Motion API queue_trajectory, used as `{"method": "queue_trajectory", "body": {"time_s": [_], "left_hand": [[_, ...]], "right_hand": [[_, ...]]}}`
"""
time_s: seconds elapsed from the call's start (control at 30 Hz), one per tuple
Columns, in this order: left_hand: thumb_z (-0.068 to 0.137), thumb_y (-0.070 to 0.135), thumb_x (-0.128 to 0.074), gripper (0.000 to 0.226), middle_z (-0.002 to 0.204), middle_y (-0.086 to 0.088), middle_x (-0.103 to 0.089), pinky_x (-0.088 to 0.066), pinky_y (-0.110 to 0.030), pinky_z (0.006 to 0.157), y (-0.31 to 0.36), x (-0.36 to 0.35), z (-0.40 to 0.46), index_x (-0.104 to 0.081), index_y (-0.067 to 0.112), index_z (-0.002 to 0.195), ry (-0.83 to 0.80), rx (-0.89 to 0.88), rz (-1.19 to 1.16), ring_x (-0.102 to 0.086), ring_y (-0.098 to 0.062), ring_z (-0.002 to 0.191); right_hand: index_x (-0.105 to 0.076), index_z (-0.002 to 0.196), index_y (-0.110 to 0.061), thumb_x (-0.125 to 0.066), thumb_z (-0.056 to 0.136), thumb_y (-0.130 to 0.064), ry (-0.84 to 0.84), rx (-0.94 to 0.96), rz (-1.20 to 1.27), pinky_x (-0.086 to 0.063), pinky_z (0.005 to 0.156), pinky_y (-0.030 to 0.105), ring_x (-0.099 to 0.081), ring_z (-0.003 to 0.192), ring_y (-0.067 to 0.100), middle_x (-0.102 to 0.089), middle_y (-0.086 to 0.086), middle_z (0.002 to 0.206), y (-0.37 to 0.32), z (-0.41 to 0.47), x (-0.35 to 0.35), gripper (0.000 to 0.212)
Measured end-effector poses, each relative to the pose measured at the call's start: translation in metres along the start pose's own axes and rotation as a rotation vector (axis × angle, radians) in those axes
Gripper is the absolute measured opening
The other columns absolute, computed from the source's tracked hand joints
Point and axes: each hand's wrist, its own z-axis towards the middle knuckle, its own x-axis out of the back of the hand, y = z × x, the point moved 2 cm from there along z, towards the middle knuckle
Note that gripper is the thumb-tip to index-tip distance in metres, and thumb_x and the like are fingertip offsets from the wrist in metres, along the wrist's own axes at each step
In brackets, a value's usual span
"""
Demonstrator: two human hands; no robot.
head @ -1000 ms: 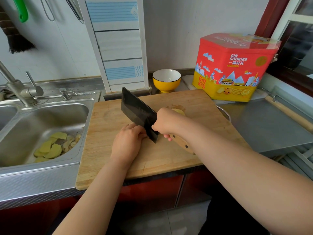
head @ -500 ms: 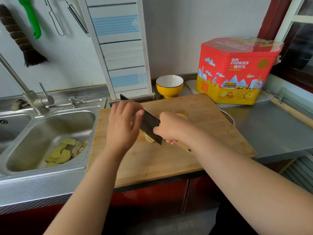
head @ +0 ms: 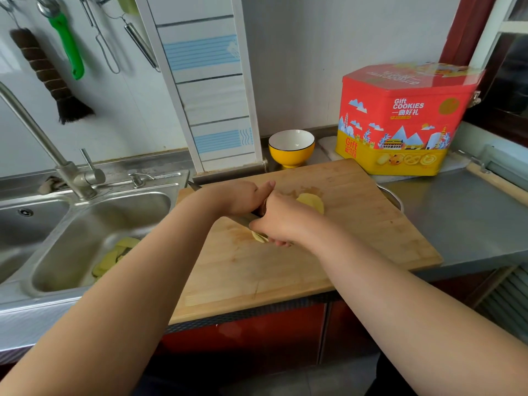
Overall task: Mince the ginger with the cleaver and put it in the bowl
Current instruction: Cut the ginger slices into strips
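R hand (head: pixel 281 224) grips cleaver (head: pixel 243 220) handle, L hand (head: pixel 243 197) presses flat on blade over ginger (head: pixel 258 237) on board (head: pixel 343 238), bowl (head: pixel 291 148) well behind w/ nothing in it; risk: blade skids, piece shoots out, fingers near edge.

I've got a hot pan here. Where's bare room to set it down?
Bare steel counter right of the cutting board, in front of the cookie tin. Board's near half is bare too. Crowded mid-board: both hands, cleaver, ginger.

Two bare forearms, no sleeves, dark trousers
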Motion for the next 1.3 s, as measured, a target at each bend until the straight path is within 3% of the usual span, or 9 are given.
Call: {"method": "queue_trajectory", "body": {"time_s": [0.07,0.23,0.4,0.6,0.7,0.93,1.0,1.13,1.3], "left_hand": [[0.102,0.049,-0.007,0.068,0.113,-0.005,-0.055,-0.029,-0.033,0.098,0.002,0.004,0.006,-0.063,0.011,0.114,-0.124,0.058,-0.023,-0.049,-0.019,0.107],[0.102,0.036,-0.025,0.046,0.093,-0.008,-0.068,-0.048,-0.036,0.080,0.004,0.006,0.025,-0.064,0.013,0.096,-0.320,0.108,-0.036,-0.064,-0.022,0.085],[0.092,0.017,-0.045,0.025,0.079,-0.010,-0.064,-0.046,-0.023,0.054,0.005,0.001,0.039,-0.064,0.007,0.080,-0.455,0.169,-0.061,-0.060,-0.020,0.064],[0.098,0.028,-0.039,0.036,0.101,-0.007,-0.065,-0.047,-0.034,0.079,0.013,0.004,0.044,-0.061,0.005,0.115,-0.510,0.096,-0.009,-0.061,-0.023,0.092],[0.103,0.045,-0.020,0.059,0.101,-0.004,-0.066,-0.039,-0.033,0.088,0.024,0.021,0.040,-0.066,0.009,0.113,-0.278,-0.011,-0.005,-0.059,-0.022,0.101],[0.097,0.027,-0.041,0.029,0.085,-0.009,-0.057,-0.042,-0.035,0.067,-0.005,0.033,-0.001,-0.057,0.006,0.085,1.114,-0.559,0.047,-0.051,-0.024,0.081],[0.095,0.016,-0.045,0.015,0.086,-0.016,-0.055,-0.039,-0.033,0.068,-0.019,0.018,-0.017,-0.052,0.005,0.089,1.314,-0.676,0.069,-0.050,-0.028,0.081],[0.093,0.022,-0.049,0.014,0.087,-0.016,-0.054,-0.041,-0.038,0.062,-0.054,-0.033,-0.024,-0.049,0.008,0.092,1.221,-0.762,0.197,-0.052,-0.029,0.074],[0.092,0.036,-0.052,0.030,0.096,-0.009,-0.060,-0.047,-0.037,0.071,-0.080,-0.068,-0.019,-0.062,0.009,0.097,0.864,-0.577,0.194,-0.057,-0.027,0.085]], "right_hand": [[-0.051,0.123,-0.001,-0.058,0.088,-0.031,-0.008,-0.007,0.036,-0.062,0.066,0.040,-0.069,0.062,0.021,-0.069,0.009,0.074,0.000,0.000,-0.002,0.046],[-0.042,0.135,-0.001,-0.061,0.088,-0.030,0.015,0.000,0.073,-0.063,0.066,0.041,-0.069,0.062,0.020,-0.071,0.009,0.077,-0.001,-0.007,-0.002,0.058],[-0.055,0.120,-0.002,-0.062,0.087,-0.032,0.015,0.024,0.065,-0.063,0.067,0.040,-0.072,0.066,0.020,-0.073,0.007,0.075,0.000,-0.014,0.003,0.045],[-0.040,0.134,-0.007,-0.067,0.087,-0.035,0.044,0.038,0.024,-0.057,0.073,0.037,-0.068,0.085,0.019,-0.067,0.003,0.094,0.001,-0.025,0.008,0.062],[-0.040,0.132,-0.012,-0.069,0.086,-0.034,0.037,0.022,0.077,-0.057,0.074,0.038,-0.068,0.084,0.020,-0.067,0.002,0.092,0.005,-0.025,0.012,0.058],[-0.052,0.124,-0.020,-0.060,0.087,-0.032,0.079,-0.014,0.228,-0.060,0.073,0.042,-0.069,0.072,0.019,-0.070,0.003,0.088,0.023,-0.020,0.016,0.040],[-0.055,0.120,-0.020,-0.059,0.087,-0.030,0.106,-0.013,0.278,-0.060,0.071,0.042,-0.067,0.068,0.017,-0.070,0.003,0.082,0.028,-0.020,0.019,0.035],[-0.056,0.104,-0.028,-0.063,0.086,-0.040,0.185,0.004,0.215,-0.059,0.076,0.042,-0.068,0.076,0.018,-0.068,-0.004,0.084,0.039,-0.020,0.027,0.024],[-0.052,0.107,-0.034,-0.069,0.085,-0.045,0.210,0.058,0.127,-0.052,0.071,0.033,-0.058,0.084,0.008,-0.053,-0.021,0.086,0.042,-0.024,0.020,0.030]]}}
